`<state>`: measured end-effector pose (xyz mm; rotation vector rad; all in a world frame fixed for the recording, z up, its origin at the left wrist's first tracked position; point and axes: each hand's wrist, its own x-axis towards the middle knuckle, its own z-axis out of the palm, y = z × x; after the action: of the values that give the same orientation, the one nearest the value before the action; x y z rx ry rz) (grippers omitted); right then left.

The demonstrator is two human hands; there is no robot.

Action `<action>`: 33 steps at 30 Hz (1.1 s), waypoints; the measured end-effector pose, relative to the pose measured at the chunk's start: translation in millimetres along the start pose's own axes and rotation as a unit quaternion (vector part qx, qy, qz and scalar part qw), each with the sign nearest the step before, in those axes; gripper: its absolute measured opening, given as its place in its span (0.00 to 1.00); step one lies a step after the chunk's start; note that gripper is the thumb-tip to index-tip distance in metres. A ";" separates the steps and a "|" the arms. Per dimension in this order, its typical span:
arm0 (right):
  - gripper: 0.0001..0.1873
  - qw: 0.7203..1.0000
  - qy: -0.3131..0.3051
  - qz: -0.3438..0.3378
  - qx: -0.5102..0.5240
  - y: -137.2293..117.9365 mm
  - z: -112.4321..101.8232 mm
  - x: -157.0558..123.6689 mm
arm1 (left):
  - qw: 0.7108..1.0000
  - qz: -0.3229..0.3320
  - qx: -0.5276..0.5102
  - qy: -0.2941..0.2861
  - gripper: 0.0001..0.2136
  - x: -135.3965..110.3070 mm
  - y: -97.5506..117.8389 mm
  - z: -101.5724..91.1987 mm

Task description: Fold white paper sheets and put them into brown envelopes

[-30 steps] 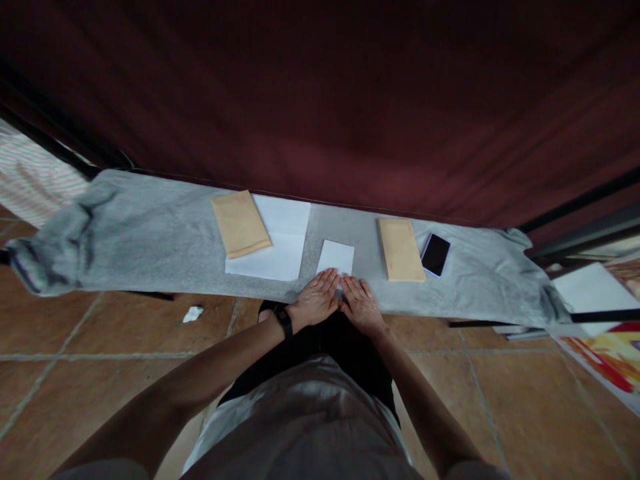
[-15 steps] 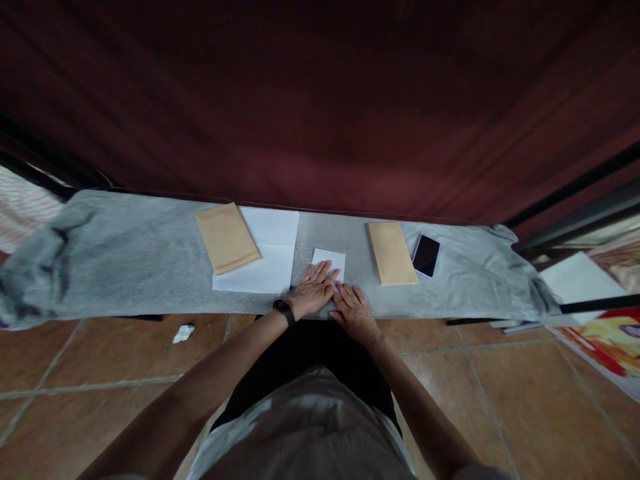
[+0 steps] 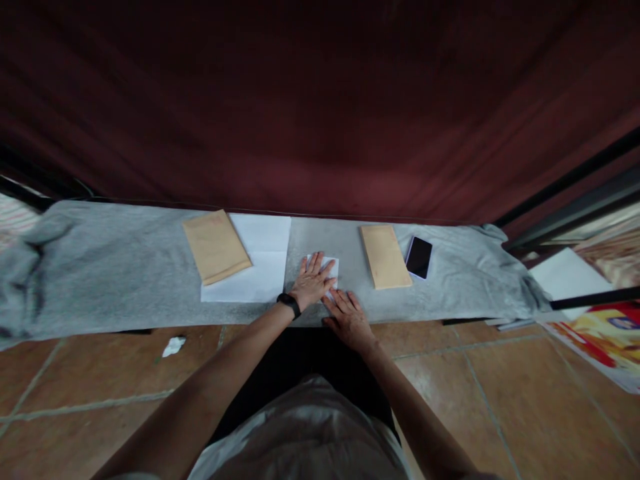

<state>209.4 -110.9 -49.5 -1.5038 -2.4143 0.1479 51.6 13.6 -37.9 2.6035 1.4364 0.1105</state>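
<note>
A small folded white paper (image 3: 333, 267) lies on the grey cloth in front of me, partly hidden under my fingers. My left hand (image 3: 311, 283), with a black band on its wrist, presses flat over the paper with its fingers spread. Close beside it, my right hand (image 3: 349, 319) rests palm down, its fingertips at the paper's near edge. On the left are larger white sheets (image 3: 273, 267) with a brown envelope (image 3: 217, 247) lying across them. Another brown envelope or stack of them (image 3: 386, 257) lies right of my hands.
The grey cloth (image 3: 125, 267) covers a long narrow surface. A phone (image 3: 419, 257) lies beside the right-hand envelope. Behind hangs a dark red curtain (image 3: 320, 133). A crumpled white scrap (image 3: 173, 346) is on the tiled floor, and a colourful printed sheet (image 3: 603, 340) stands at far right.
My left hand has moved up and spread its fingers wider over the paper, covering more of it. The right hand stays at the near edge. The view has shifted slightly.
</note>
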 end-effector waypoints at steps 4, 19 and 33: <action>0.31 1.000 -0.001 -0.001 0.005 0.3 -1.3 -0.1 | 1.000 -0.012 0.004 -0.005 0.29 7.5 1.1 0.2; 0.32 1.000 0.000 0.005 0.001 -2.7 -3.4 0.1 | 0.999 -0.048 -0.004 0.017 0.30 17.6 -0.1 6.6; 0.30 0.999 0.015 0.048 0.004 -9.0 1.6 -12.4 | 0.992 -0.107 -0.016 0.061 0.32 10.5 -16.9 7.3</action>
<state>206.3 -125.9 -51.2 -1.6081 -2.3176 0.1537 44.2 30.6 -48.3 2.4367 1.7297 0.2677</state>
